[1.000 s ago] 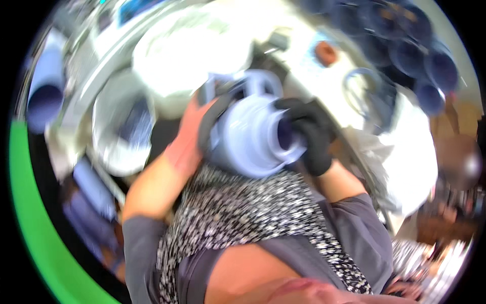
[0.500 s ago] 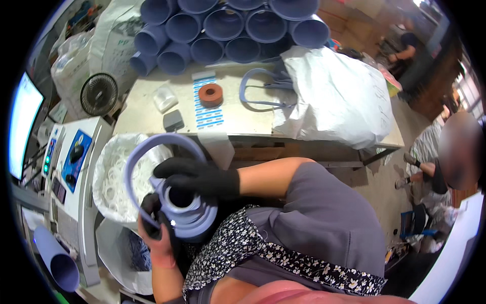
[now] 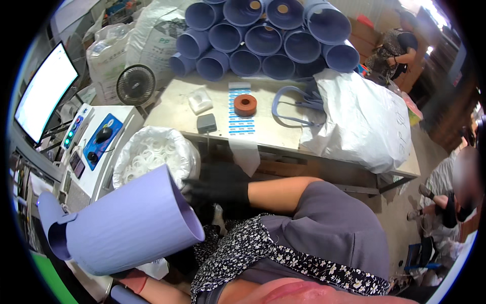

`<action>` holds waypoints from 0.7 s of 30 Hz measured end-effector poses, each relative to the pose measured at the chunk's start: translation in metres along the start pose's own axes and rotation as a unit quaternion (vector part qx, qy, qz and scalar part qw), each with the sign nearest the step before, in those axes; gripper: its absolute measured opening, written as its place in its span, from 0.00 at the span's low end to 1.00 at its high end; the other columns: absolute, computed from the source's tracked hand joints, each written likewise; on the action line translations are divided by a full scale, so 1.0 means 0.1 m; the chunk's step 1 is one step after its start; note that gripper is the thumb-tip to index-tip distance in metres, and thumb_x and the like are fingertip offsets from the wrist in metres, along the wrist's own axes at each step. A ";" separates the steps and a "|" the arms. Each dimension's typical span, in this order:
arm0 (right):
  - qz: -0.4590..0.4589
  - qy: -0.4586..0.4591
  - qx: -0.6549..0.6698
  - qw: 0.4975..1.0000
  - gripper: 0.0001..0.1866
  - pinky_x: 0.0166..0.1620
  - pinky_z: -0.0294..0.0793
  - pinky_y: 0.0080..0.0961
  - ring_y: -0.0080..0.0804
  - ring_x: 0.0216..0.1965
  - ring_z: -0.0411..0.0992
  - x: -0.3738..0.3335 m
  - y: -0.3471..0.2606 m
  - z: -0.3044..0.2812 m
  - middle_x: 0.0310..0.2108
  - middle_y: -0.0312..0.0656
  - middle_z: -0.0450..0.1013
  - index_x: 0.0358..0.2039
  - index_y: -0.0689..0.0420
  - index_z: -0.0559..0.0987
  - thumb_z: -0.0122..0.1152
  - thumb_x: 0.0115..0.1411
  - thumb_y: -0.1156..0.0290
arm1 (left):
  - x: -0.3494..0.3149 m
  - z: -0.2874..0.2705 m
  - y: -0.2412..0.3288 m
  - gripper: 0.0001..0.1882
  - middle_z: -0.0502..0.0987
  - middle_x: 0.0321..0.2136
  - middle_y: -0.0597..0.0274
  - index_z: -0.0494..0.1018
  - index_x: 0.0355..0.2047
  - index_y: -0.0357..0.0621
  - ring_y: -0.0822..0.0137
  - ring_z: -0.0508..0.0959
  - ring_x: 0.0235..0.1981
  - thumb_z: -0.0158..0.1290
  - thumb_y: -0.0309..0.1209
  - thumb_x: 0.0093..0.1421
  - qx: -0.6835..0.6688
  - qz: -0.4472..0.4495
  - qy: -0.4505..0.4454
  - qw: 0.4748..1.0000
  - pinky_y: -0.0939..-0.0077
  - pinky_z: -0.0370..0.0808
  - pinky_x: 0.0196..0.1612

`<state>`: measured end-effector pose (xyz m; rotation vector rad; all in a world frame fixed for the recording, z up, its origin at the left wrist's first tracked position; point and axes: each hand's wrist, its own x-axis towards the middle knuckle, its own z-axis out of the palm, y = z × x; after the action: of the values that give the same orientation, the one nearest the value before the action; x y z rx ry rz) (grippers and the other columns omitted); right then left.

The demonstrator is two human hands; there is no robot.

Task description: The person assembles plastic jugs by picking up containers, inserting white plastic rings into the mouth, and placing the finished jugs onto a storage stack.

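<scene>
A tall light-purple plastic tube-shaped container lies tilted in the air at the lower left, its wide open end toward my body. My left hand holds it from below; only a bit of the black glove and the wrist show, the fingers being behind the container. My right hand, in a black glove, is beside the far edge of the open rim. Its dark fingers blur together, so I cannot tell whether they grip the rim. Just beyond stands a white-lined bin of translucent rings.
Stacked purple containers line the table's back. On the table are an orange-brown tape roll, a grey block and a white sack. A control box, screen and fan stand left. Another person is at the back right.
The stepped purple piece with the ring handle is no longer seen between my hands. A tall purple container is now held at the left. My right hand is off the ring-handled piece. The view has shifted.
</scene>
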<state>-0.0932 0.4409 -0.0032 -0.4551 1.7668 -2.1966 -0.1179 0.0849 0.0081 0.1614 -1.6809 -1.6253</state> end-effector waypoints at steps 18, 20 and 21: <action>-0.238 0.387 0.243 0.857 0.29 0.47 0.75 0.34 0.41 0.49 0.71 -0.16 -1.24 -1.62 0.51 0.46 0.68 0.58 0.57 0.64 0.63 0.58 0.67 | -1.00 0.99 0.21 0.27 0.61 0.59 0.44 0.73 0.49 0.49 0.37 0.57 0.61 0.60 0.29 0.45 0.276 0.330 -0.466 0.773 0.47 0.56 0.62; -0.299 0.398 0.174 0.850 0.31 0.47 0.76 0.34 0.42 0.49 0.71 0.06 -1.73 -2.11 0.52 0.47 0.68 0.59 0.57 0.63 0.64 0.57 0.67 | -1.08 0.75 0.06 0.27 0.62 0.59 0.45 0.72 0.50 0.48 0.38 0.58 0.60 0.60 0.30 0.46 0.303 0.288 -0.480 0.772 0.47 0.57 0.61; -0.311 0.383 0.122 0.861 0.25 0.40 0.78 0.33 0.40 0.41 0.75 0.12 -2.02 -2.34 0.42 0.45 0.72 0.54 0.61 0.66 0.60 0.59 0.66 | -1.15 0.64 -0.03 0.27 0.63 0.58 0.45 0.72 0.49 0.49 0.37 0.59 0.60 0.61 0.31 0.46 0.312 0.264 -0.483 0.775 0.46 0.57 0.61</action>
<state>-0.2064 0.6854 0.1480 -0.0672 1.7763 -3.3729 -0.0775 0.2026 -0.0366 -0.9070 -2.6592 -0.6290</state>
